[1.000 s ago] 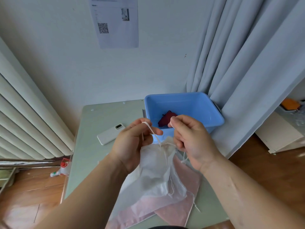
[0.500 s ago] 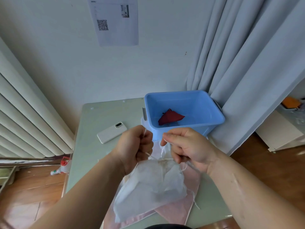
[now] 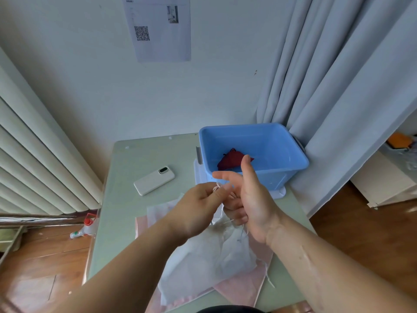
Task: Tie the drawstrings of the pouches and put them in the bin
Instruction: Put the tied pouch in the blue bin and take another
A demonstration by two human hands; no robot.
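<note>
A white sheer pouch (image 3: 209,260) hangs gathered between my hands above the table. My left hand (image 3: 198,208) pinches its white drawstring (image 3: 217,187) near the pouch mouth. My right hand (image 3: 248,199) is beside it, index finger and thumb stretched out, lower fingers curled with the string looped around them. Pink pouches (image 3: 246,288) lie flat under the white one. The blue bin (image 3: 291,159) stands at the table's far right, and a dark red pouch (image 3: 230,162) lies inside it.
A white phone (image 3: 154,180) lies on the green table (image 3: 140,222) left of the bin. Grey curtains (image 3: 349,98) hang right of the bin, white slats fill the left. A bottle with a red cap (image 3: 84,229) lies on the wooden floor.
The pouch mouth has been drawn shut. My right hand has turned and stretched out its index finger and thumb, with the string now wound on its fingers. My left hand moved right to meet it.
</note>
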